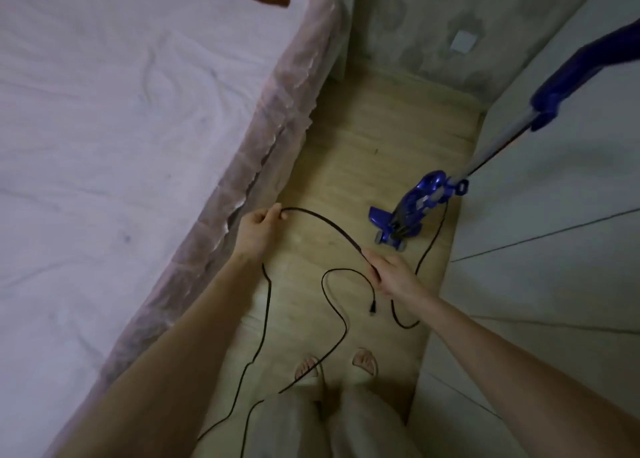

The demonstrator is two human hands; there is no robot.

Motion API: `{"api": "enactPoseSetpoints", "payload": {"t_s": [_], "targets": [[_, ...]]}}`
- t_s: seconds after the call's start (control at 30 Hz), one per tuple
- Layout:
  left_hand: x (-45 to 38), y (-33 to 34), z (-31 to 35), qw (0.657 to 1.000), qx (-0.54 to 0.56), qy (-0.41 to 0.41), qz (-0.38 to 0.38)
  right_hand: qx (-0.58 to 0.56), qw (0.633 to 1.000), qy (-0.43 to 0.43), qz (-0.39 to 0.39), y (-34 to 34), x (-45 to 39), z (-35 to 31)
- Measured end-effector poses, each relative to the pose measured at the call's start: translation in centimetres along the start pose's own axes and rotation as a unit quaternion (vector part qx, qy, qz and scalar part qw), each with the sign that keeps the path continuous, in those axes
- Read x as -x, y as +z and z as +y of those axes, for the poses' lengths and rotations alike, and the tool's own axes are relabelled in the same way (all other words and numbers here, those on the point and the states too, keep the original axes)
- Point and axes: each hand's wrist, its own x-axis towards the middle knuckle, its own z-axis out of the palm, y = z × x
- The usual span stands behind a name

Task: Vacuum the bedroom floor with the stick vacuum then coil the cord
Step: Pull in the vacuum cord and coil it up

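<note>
- Left hand (261, 223) is pinched on the cord (322, 223); right hand (393, 275) is closed around the same cord, a short arched span running between them.
- The cord looks light, thin and limp: it sags and loops freely, so it likely needs gathering loop by loop, gripped lightly.
- Below the right hand the plug (373, 308) dangles; slack trails over the floor (363, 152) toward the feet.
- Beyond the right hand stands the vacuum (412, 211), leaning by the wall.
- Count: one cord, one plug, one vacuum, two hands.
</note>
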Motion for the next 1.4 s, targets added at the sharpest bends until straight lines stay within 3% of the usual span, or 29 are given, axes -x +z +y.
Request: {"api": "enactPoseSetpoints", "payload": {"t_s": [0.2, 0.37, 0.43, 0.57, 0.67, 0.77, 0.93, 1.2, 1.33, 1.4], "targets": [[4.1, -0.9, 7.1, 0.992, -0.109, 0.063, -0.016, -0.076, 0.992, -0.091, 0.037, -3.0, 8.7, -5.6], [8.7, -0.4, 6.7, 0.939, -0.242, 0.167, -0.179, -0.248, 0.954, -0.132, 0.109, -6.2, 12.8, -9.5], [9.8, -0.7, 5.1, 0.915, -0.276, 0.175, -0.235, -0.276, 0.943, -0.127, 0.137, -7.6, 13.7, -10.4], [10.4, -1.7, 3.1, 0.905, -0.312, 0.134, -0.258, -0.278, 0.935, -0.111, 0.193, -8.7, 14.4, -11.0], [11.1, -0.9, 4.6, 0.929, -0.271, 0.106, -0.226, -0.310, 0.918, -0.117, 0.219, -9.3, 14.5, -11.6], [12.3, 1.1, 9.1, 0.967, -0.151, 0.167, -0.118, -0.287, 0.919, -0.155, 0.219, -10.3, 14.4, -12.2], [13.6, 4.8, 15.8, 0.965, -0.013, 0.213, -0.153, -0.174, 0.967, -0.117, 0.145, -12.0, 12.2, -13.8], [12.7, 7.5, 17.8, 0.969, -0.023, 0.171, -0.176, -0.036, 0.985, -0.168, -0.018, -13.3, 9.0, -18.3], [12.3, 6.9, 16.7, 0.979, 0.022, 0.134, -0.149, -0.018, 0.984, -0.174, 0.027, -12.9, 7.6, -20.2], [12.5, 6.0, 14.6, 0.979, -0.049, 0.120, -0.156, -0.048, 0.984, -0.150, 0.086, -13.4, 6.5, -21.5]]}}
